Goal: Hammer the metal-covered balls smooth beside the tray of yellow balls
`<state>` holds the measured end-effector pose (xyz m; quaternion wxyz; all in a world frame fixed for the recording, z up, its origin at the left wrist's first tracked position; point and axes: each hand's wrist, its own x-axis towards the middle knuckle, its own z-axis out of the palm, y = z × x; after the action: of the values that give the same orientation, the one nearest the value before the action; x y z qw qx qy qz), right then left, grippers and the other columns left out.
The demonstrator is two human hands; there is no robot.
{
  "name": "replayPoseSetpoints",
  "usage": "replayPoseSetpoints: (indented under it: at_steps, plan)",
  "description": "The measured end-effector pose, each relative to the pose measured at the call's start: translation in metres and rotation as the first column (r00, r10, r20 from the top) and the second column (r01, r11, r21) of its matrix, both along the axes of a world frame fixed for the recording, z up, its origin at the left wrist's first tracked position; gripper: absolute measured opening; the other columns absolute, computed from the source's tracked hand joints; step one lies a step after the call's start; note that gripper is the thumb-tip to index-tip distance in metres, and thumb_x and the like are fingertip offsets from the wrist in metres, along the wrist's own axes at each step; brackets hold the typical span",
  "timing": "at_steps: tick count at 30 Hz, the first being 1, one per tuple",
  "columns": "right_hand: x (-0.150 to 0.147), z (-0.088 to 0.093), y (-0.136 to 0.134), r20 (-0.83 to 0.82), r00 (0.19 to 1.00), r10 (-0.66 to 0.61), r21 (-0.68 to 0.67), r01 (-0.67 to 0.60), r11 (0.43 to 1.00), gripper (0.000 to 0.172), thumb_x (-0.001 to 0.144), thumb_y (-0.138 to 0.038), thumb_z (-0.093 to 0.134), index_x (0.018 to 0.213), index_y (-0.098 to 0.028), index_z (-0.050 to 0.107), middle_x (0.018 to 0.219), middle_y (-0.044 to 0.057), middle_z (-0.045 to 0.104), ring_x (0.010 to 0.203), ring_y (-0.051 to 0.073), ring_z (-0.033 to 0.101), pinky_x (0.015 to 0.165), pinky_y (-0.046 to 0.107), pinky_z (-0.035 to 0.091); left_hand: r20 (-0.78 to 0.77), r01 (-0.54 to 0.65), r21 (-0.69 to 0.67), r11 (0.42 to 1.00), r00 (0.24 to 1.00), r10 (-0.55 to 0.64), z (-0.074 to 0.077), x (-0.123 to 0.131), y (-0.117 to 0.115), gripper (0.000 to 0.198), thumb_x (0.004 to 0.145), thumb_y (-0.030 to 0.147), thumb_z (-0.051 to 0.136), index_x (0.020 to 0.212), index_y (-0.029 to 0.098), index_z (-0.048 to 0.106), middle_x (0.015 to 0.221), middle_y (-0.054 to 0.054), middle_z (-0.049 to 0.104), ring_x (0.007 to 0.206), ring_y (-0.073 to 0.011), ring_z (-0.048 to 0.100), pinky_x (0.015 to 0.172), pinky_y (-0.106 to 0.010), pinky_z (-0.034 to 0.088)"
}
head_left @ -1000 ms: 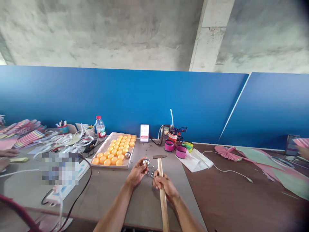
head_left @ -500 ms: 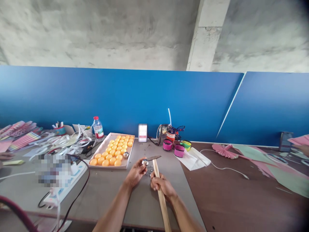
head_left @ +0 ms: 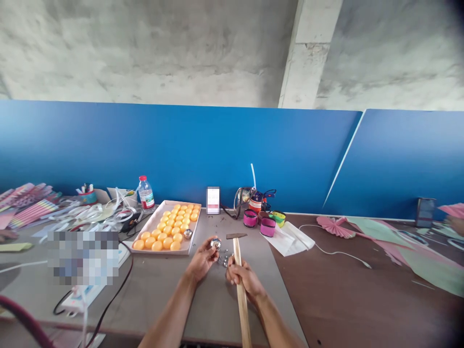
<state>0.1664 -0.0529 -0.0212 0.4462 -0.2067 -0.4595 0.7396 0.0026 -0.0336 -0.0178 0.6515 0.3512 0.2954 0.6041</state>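
Note:
My left hand (head_left: 203, 259) is closed around a shiny silver ball (head_left: 215, 243), held up by the fingertips. My right hand (head_left: 245, 279) grips a hammer (head_left: 242, 309) by its pale wooden handle, with the dark metal head upright and a little to the right of the ball, not touching it. Several small shiny metal pieces (head_left: 224, 261) lie on the grey table mat (head_left: 213, 309) between the hands. Beyond my left hand is a shallow white tray (head_left: 181, 252) of orange balls (head_left: 166, 242), with another silver ball (head_left: 187, 234) in its corner.
A power strip (head_left: 78, 300) with cables lies left. A bottle (head_left: 146, 194) and a phone-like screen (head_left: 213, 200) stand by the blue partition (head_left: 224, 145). Pink straps (head_left: 268, 226) and white paper (head_left: 286, 239) lie right. Other people's hands show at both edges.
The hammer head has moved away from the silver ball to the right and turned level. Both hands have stayed nearly where they were.

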Motion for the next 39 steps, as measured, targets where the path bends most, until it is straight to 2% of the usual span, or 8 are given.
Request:
replayPoseSetpoints:
  at_steps: [4,10,14,19,23,28,33,39]
  plan:
    - [-0.0014,-0.0038,0.0005,0.093,0.995,0.035,-0.025,-0.033,0.999,0.014,0.063,-0.021,0.057,0.075,-0.017,0.050,0.037,-0.009,0.040,0.039,0.007,0.035,0.047,0.023,0.024,-0.009,0.028,-0.029,0.999,1.000,-0.029,-0.0008,0.0004,0.0002,0.041,0.064,0.020,0.074,0.103,0.020,0.061,0.079,-0.001,0.058,0.061,-0.0088,0.052,0.058,-0.022,0.037]
    - [0.0011,-0.0004,-0.0006,-0.032,0.999,-0.008,0.010,0.008,1.000,0.012,0.067,-0.022,0.055,0.077,-0.017,0.050,0.038,-0.010,0.037,0.041,0.007,0.035,0.049,0.023,0.025,0.026,-0.032,-0.007,0.999,0.999,0.033,0.0007,0.0003,0.0003,0.039,0.065,0.021,0.073,0.102,0.022,0.061,0.089,-0.003,0.059,0.061,-0.0077,0.051,0.056,-0.021,0.036]
    - [-0.0001,-0.0016,-0.0013,0.065,0.996,0.059,-0.015,-0.058,0.998,0.013,0.064,-0.020,0.055,0.076,-0.016,0.050,0.038,-0.009,0.041,0.040,0.007,0.036,0.047,0.023,0.023,0.035,0.018,-0.025,1.000,0.999,-0.017,0.0011,0.0001,-0.0004,0.039,0.065,0.018,0.073,0.102,0.020,0.062,0.079,-0.002,0.058,0.061,-0.0085,0.052,0.059,-0.022,0.037]
    - [-0.0003,-0.0013,-0.0014,-0.021,0.999,0.025,0.007,-0.025,1.000,0.012,0.067,-0.022,0.056,0.076,-0.017,0.050,0.038,-0.010,0.038,0.041,0.007,0.035,0.049,0.023,0.024,0.051,0.003,-0.002,1.000,0.999,-0.003,-0.0008,-0.0010,0.0005,0.037,0.067,0.020,0.072,0.102,0.022,0.062,0.093,-0.004,0.060,0.061,-0.0075,0.052,0.057,-0.022,0.037]
    - [-0.0004,0.0005,-0.0024,0.054,0.996,0.064,-0.024,-0.062,0.998,0.014,0.064,-0.021,0.057,0.075,-0.017,0.049,0.037,-0.009,0.039,0.040,0.007,0.036,0.048,0.023,0.022,0.029,0.073,-0.009,0.997,0.997,-0.073,-0.0013,-0.0011,-0.0002,0.038,0.066,0.019,0.072,0.103,0.021,0.062,0.081,-0.002,0.059,0.062,-0.0094,0.053,0.059,-0.023,0.038]
    - [0.0009,0.0042,-0.0040,-0.042,0.999,0.020,0.008,-0.020,1.000,0.014,0.066,-0.024,0.056,0.076,-0.017,0.050,0.038,-0.010,0.036,0.041,0.007,0.034,0.050,0.024,0.025,0.019,0.058,0.012,0.998,0.998,-0.058,0.0033,0.0007,-0.0029,0.038,0.067,0.019,0.072,0.103,0.021,0.063,0.096,-0.005,0.061,0.063,-0.0080,0.053,0.059,-0.022,0.038]
    - [0.0000,0.0018,-0.0038,0.074,0.996,0.055,-0.010,-0.054,0.998,0.014,0.064,-0.023,0.057,0.075,-0.017,0.050,0.038,-0.009,0.040,0.040,0.007,0.035,0.047,0.023,0.022,0.021,0.100,-0.004,0.995,0.995,-0.100,0.0039,-0.0007,-0.0024,0.041,0.066,0.017,0.072,0.105,0.020,0.062,0.077,-0.002,0.059,0.062,-0.0091,0.054,0.062,-0.023,0.040]
    - [0.0016,0.0010,-0.0029,0.045,0.999,-0.004,0.001,0.004,1.000,0.015,0.065,-0.025,0.058,0.075,-0.018,0.049,0.038,-0.010,0.038,0.041,0.007,0.036,0.049,0.023,0.024,0.049,0.066,0.040,0.997,0.996,-0.068,0.0018,-0.0021,-0.0016,0.039,0.068,0.018,0.071,0.105,0.022,0.062,0.101,-0.006,0.060,0.064,-0.0075,0.052,0.062,-0.023,0.040]
